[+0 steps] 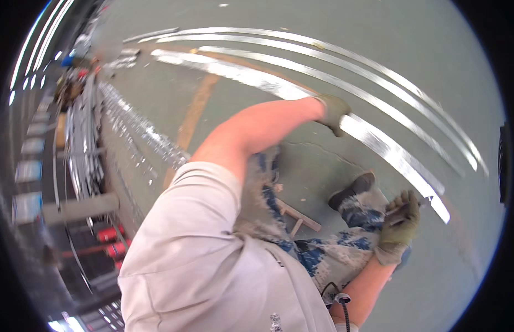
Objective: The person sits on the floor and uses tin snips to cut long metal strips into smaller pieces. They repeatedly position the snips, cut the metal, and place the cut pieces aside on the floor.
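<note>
A long, shiny silver metal strip (387, 146) runs slantwise from the far left to the near right, low over the floor. My left hand (333, 113), in an olive glove, is closed over the strip partway along it, with its fingers bent down at the near edge. Beside the strip's near right end is my right hand (399, 227), also gloved, palm partly up and fingers curled. A small dark pointed tool (426, 201) sticks out from those fingers toward the strip; its kind is not clear.
Several narrower silver strips (345, 69) lie beyond, roughly parallel. A small wooden stool or frame (298, 216) is by my legs, near my dark shoe (352, 190). Metal lengths (82, 146) are stacked at the left, with red objects (114, 240) nearby. An orange-brown line (197, 113) crosses the green floor.
</note>
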`<state>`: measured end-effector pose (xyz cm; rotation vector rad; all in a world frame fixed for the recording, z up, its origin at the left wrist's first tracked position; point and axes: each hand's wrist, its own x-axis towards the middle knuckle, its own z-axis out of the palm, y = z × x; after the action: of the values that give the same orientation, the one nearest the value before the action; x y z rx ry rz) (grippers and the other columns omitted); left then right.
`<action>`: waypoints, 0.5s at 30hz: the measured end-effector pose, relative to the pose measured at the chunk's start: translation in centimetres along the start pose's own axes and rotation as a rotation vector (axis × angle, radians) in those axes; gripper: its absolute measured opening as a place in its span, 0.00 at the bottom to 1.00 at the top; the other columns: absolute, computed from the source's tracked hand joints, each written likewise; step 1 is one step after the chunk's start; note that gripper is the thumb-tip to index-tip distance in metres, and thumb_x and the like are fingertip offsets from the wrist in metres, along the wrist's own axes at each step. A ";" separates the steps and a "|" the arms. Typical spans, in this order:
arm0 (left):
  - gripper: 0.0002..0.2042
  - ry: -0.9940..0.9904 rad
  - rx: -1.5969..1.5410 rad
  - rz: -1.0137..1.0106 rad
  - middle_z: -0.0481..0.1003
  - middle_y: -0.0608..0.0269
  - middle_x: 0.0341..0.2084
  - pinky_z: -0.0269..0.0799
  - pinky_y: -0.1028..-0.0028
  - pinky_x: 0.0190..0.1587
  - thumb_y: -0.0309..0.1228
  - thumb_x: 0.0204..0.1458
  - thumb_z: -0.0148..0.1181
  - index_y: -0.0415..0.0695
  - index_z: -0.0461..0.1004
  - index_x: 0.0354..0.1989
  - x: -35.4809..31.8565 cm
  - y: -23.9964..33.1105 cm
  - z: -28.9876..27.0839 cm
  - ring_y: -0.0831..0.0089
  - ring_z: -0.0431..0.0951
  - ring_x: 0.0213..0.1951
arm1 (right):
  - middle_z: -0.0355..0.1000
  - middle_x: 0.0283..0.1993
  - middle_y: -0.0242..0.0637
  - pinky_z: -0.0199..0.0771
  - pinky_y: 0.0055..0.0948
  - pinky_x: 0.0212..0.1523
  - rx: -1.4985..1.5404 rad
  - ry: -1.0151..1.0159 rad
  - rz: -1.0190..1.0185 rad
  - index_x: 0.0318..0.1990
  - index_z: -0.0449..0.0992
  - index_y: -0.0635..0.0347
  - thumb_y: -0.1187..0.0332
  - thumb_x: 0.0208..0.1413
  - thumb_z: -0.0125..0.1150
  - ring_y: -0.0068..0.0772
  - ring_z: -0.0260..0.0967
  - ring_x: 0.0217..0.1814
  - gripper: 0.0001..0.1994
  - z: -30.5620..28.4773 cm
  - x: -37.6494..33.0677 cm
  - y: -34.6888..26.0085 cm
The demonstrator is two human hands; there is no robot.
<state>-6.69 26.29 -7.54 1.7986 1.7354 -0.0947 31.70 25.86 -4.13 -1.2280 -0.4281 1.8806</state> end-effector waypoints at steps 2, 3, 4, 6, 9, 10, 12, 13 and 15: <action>0.32 -0.075 0.033 -0.106 0.80 0.48 0.51 0.76 0.56 0.56 0.45 0.44 0.70 0.42 0.77 0.59 -3.0 1.4 -1.6 0.52 0.81 0.54 | 0.77 0.44 0.38 0.77 0.32 0.39 -0.048 0.051 0.029 0.50 0.77 0.61 0.63 0.66 0.64 0.31 0.73 0.38 0.12 -0.8 1.3 -0.4; 0.31 -0.014 0.043 -0.088 0.80 0.48 0.51 0.77 0.56 0.56 0.45 0.45 0.70 0.43 0.77 0.58 -4.5 1.7 -1.7 0.52 0.81 0.54 | 0.77 0.43 0.38 0.77 0.33 0.40 -0.064 0.076 0.019 0.48 0.77 0.61 0.64 0.66 0.63 0.32 0.73 0.38 0.11 -1.0 1.4 -0.3; 0.31 0.045 0.054 -0.086 0.81 0.48 0.50 0.77 0.57 0.55 0.44 0.45 0.69 0.43 0.77 0.58 -6.5 2.0 -1.8 0.52 0.81 0.53 | 0.77 0.43 0.39 0.78 0.35 0.40 -0.079 0.092 0.019 0.45 0.77 0.61 0.65 0.66 0.63 0.34 0.74 0.39 0.09 -1.0 1.6 -0.2; 0.29 0.101 0.103 -0.080 0.81 0.49 0.49 0.77 0.57 0.54 0.44 0.46 0.68 0.43 0.78 0.57 -10.6 3.1 -3.3 0.51 0.81 0.53 | 0.77 0.42 0.40 0.79 0.37 0.43 -0.035 0.115 0.031 0.43 0.75 0.62 0.66 0.66 0.62 0.38 0.74 0.40 0.08 -0.9 2.0 0.0; 0.28 0.125 0.105 -0.097 0.82 0.49 0.47 0.77 0.56 0.53 0.44 0.46 0.68 0.44 0.78 0.56 -15.0 3.7 -4.6 0.51 0.82 0.51 | 0.77 0.42 0.46 0.82 0.44 0.48 0.058 -0.132 0.056 0.39 0.74 0.63 0.66 0.65 0.61 0.49 0.77 0.45 0.09 -6.4 6.3 0.2; 0.28 0.130 0.101 -0.096 0.82 0.50 0.45 0.78 0.55 0.52 0.44 0.46 0.69 0.44 0.79 0.55 -16.3 4.1 -4.9 0.51 0.83 0.49 | 0.77 0.42 0.47 0.82 0.46 0.48 0.066 -0.079 0.055 0.39 0.73 0.64 0.65 0.66 0.61 0.50 0.77 0.46 0.10 -5.8 5.6 0.1; 0.27 0.192 0.121 -0.087 0.82 0.50 0.44 0.78 0.55 0.51 0.45 0.47 0.69 0.44 0.79 0.55 -18.6 4.5 -5.1 0.51 0.83 0.49 | 0.77 0.41 0.47 0.85 0.45 0.46 0.043 0.107 -0.036 0.38 0.73 0.65 0.63 0.67 0.61 0.49 0.79 0.46 0.12 -4.1 4.5 0.4; 0.27 0.224 0.132 -0.076 0.82 0.50 0.44 0.78 0.55 0.51 0.45 0.47 0.69 0.44 0.79 0.55 -19.5 4.9 -5.2 0.51 0.83 0.48 | 0.77 0.41 0.47 0.86 0.44 0.46 0.107 0.084 -0.097 0.39 0.74 0.65 0.63 0.67 0.61 0.47 0.79 0.45 0.12 -4.0 4.8 0.6; 0.29 0.251 0.129 -0.076 0.82 0.50 0.45 0.78 0.55 0.52 0.46 0.47 0.69 0.44 0.78 0.56 -20.6 5.5 -5.1 0.50 0.83 0.49 | 0.78 0.40 0.47 0.88 0.41 0.46 0.223 0.048 -0.227 0.40 0.75 0.66 0.62 0.68 0.61 0.45 0.80 0.43 0.13 -5.4 5.4 0.0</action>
<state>-6.12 11.03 8.16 1.9040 2.0143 -0.0129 35.40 29.30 -9.83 -1.0287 -0.3078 1.6533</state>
